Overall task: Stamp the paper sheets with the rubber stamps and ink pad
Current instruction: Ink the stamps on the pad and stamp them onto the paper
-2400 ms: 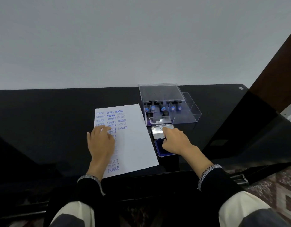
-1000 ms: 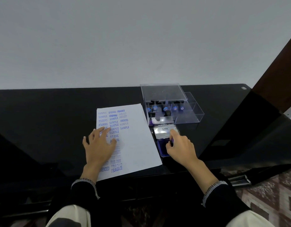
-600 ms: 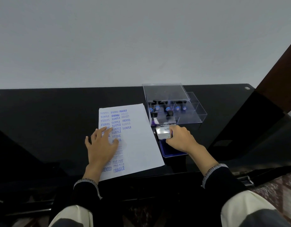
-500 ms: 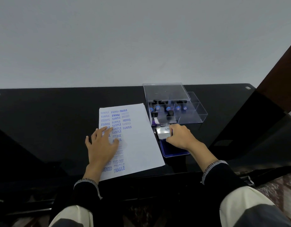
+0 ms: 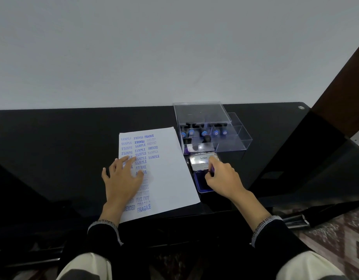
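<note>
A white paper sheet [image 5: 168, 178] lies on the black table, covered on its left half with blue stamp prints such as SAMPLE, FRAGILE and AIR MAIL. My left hand [image 5: 123, 180] rests flat on the sheet, fingers spread. To the right of the sheet sits the open ink pad [image 5: 200, 183] with its silver lid [image 5: 201, 161] raised behind it. My right hand [image 5: 222, 177] is over the pad, with its fingers curled round a small purple stamp [image 5: 212, 170] that is mostly hidden.
A clear plastic box [image 5: 233, 141] with several blue-topped stamps [image 5: 204, 133] stands just behind the ink pad; its clear lid [image 5: 201, 112] lies on its back part. The table's front edge runs just below the sheet. A dark wooden panel [image 5: 344, 87] rises at the far right.
My right hand has shifted on the ink pad from its near part toward the lid. My left hand has stayed flat on the sheet.
</note>
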A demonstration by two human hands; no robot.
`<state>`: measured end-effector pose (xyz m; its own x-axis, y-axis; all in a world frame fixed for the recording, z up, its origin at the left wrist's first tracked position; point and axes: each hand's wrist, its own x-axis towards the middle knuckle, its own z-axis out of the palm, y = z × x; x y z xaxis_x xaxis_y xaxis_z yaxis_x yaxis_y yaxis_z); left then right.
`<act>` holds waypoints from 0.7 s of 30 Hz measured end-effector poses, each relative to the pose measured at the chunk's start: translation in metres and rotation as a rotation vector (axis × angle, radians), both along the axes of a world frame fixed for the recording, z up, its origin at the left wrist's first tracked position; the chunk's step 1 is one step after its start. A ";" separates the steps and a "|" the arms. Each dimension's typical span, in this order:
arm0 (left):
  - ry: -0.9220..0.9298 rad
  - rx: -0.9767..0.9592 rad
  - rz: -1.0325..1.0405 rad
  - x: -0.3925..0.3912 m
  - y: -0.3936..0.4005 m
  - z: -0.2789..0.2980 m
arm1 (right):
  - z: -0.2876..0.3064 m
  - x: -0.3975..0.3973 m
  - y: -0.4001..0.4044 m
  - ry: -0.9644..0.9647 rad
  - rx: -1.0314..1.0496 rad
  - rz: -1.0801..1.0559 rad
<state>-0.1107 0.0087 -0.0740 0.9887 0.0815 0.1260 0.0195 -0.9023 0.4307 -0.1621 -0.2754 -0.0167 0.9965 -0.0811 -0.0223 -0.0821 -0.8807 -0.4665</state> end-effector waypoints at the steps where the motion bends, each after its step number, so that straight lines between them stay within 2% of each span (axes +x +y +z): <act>1: 0.000 -0.003 0.001 0.000 0.000 0.000 | 0.000 -0.002 0.000 0.000 0.004 0.004; 6: -0.004 -0.004 0.006 0.000 -0.001 0.001 | 0.010 0.004 -0.006 0.123 0.014 0.059; 10: -0.004 -0.007 0.007 0.000 0.000 0.001 | 0.013 0.010 -0.015 0.187 0.147 0.086; 21: -0.004 -0.006 0.010 0.001 0.000 0.001 | -0.002 0.000 -0.017 0.004 0.315 0.095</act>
